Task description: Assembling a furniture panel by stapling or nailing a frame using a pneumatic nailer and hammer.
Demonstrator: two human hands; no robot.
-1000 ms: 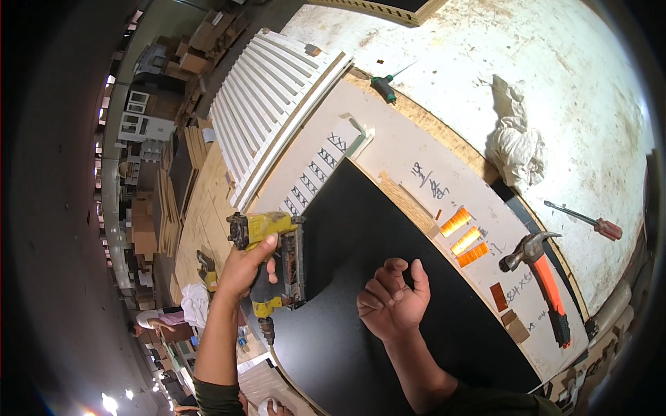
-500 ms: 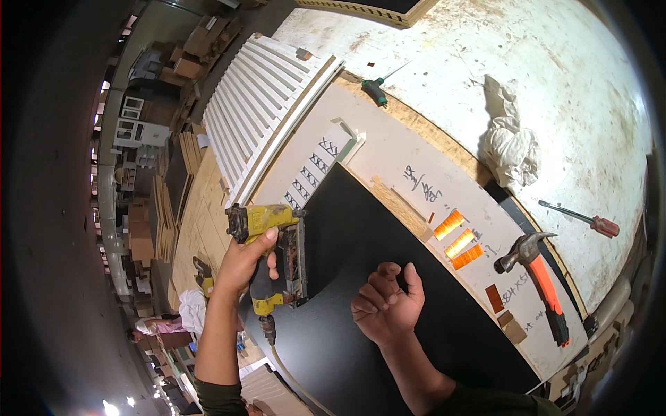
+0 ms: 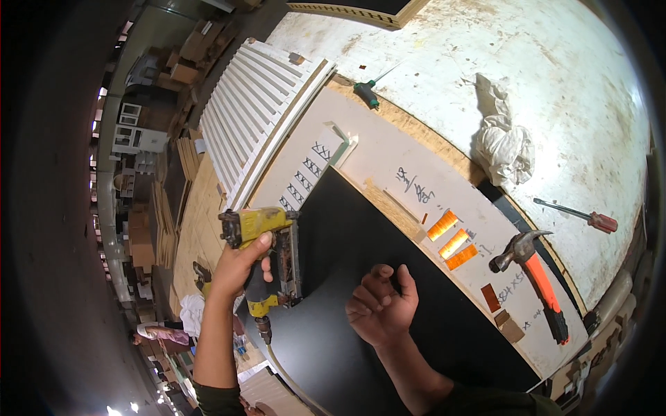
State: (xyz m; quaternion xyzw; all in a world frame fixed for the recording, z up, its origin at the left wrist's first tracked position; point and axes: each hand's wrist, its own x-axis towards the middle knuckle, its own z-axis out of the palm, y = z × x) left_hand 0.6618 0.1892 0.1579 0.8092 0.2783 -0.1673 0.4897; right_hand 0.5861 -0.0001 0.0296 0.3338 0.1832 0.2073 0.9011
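A yellow and black pneumatic staple gun point(image 3: 262, 298) is held up in my left hand point(image 3: 236, 267), thumb over its yellow body and fingers round the grip. An air hose point(image 3: 283, 364) runs from its lower end. My right hand point(image 3: 381, 305) hovers over the black panel point(image 3: 333, 260), palm up, fingers loosely curled and thumb apart, with nothing visible in it. Beside the panel, on the pale board point(image 3: 392, 152), lie several copper-coloured staple strips point(image 3: 454, 244). A claw hammer point(image 3: 541, 281) with an orange and black handle rests farther right on that board.
A white slatted panel point(image 3: 267, 104) stands at the far left. On the stained white tabletop point(image 3: 569, 83) lie a crumpled white cloth point(image 3: 503, 149), a red-handled screwdriver point(image 3: 600, 222) and a green-and-black T-handle tool point(image 3: 366, 93). Another nail gun point(image 3: 202, 274) is beyond my left forearm. A person point(image 3: 166, 333) is in the background.
The view has shifted slightly, so the table things sit a little farther left. Both hands keep nearly the same pose; the staple gun stays in my left hand.
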